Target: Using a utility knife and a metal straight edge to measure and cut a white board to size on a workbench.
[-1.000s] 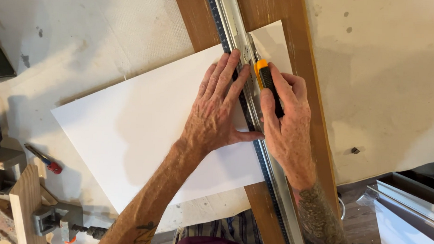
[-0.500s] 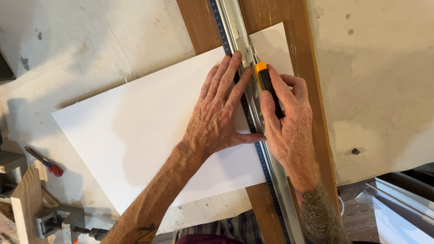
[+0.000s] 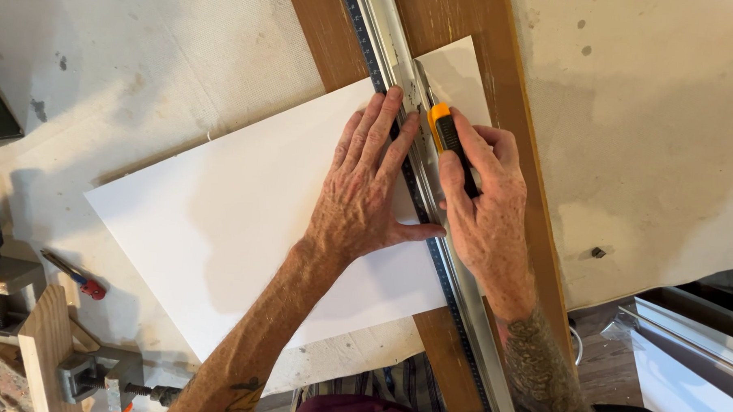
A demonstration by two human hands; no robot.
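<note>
Far left, at the counter's (image 3: pixel 184 78) edge, a wooden block (image 3: pixel 43 353) stands with a grey metal clamp (image 3: pixel 92 377) bolted beside it, and just above them lies a small red-tipped tool (image 3: pixel 76 275), well apart from the action. Moving in, a big white sheet (image 3: pixel 220 225) lies flat and tilted on the pale, stained counter, its right portion slipped under the long metal straightedge (image 3: pixel 419 208). That straightedge runs on a diagonal from the top of the view down toward the person's body, lying along a brown wooden board (image 3: pixel 470 39). Now the left hand (image 3: pixel 367 198): palm down on the white sheet, fingers spread and fanned, fingertips pressing onto the ruled edge of the straightedge, thumb stretched out right across the rule. Its grip is flat and splayed, closed on nothing, simply bearing down. Just beside it, on the other side of the rail, the right hand (image 3: pixel 484 210) is curled tight around an orange and black utility knife (image 3: pixel 444 131). The fingers are wrapped on the handle, and the index finger lies along the top. The knife's tip sits against the straightedge's right side, over the narrow strip of white sheet showing there. Far right, past the board, the counter is blotched, with a small dark screw (image 3: pixel 598 252) lying on it, and white-and-metal framing (image 3: pixel 686 355) shows below the counter's edge.
</note>
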